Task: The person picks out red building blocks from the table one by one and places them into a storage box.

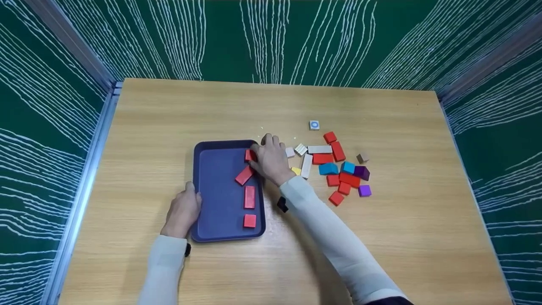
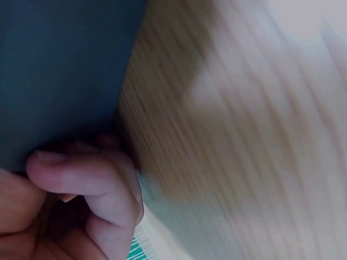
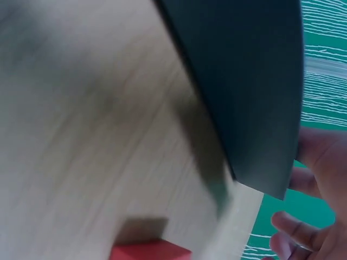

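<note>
A dark blue tray (image 1: 218, 190) lies on the table, with several red blocks along its right side. My left hand (image 1: 183, 210) holds the tray's left edge, and in the left wrist view its curled fingers (image 2: 89, 176) lie against the tray wall (image 2: 65, 70). My right hand (image 1: 273, 160) reaches over the upper right rim, thumb and forefinger around a partly hidden red block (image 1: 249, 155). Just below it lies a tilted red block (image 1: 244, 175); a long red block (image 1: 249, 197) and a square one (image 1: 250, 220) lie further down. In the right wrist view, the tray wall (image 3: 244, 92) hides the fingertips.
Right of the tray spreads a loose group of blocks: red (image 1: 349, 179), blue (image 1: 328, 169), purple (image 1: 364, 190), white (image 1: 307, 165) and yellow (image 1: 296, 170). A small patterned cube (image 1: 313, 125) sits behind them. Green walls with white lines surround the wooden table (image 1: 402, 237).
</note>
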Tool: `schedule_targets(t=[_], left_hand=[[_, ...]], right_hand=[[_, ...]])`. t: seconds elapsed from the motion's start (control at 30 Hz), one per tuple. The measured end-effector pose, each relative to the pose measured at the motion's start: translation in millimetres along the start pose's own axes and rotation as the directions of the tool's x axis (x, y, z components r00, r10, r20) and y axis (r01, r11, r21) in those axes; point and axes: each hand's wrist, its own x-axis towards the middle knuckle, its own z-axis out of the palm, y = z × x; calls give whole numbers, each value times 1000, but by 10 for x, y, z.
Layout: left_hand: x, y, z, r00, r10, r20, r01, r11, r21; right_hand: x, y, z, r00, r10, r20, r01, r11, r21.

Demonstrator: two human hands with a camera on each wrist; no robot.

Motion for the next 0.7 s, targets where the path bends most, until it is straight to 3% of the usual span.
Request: schedule_targets(t=[0.53, 0.7], left_hand=[[13, -22, 14, 1000, 0, -10, 1, 1000, 8], [26, -16, 22, 1000, 1, -16, -1, 1000, 12]], right_hand=[[-3, -20, 51, 999, 23, 47, -23, 1000, -18], [-35, 6, 7, 1000, -9, 8, 9, 999, 47]])
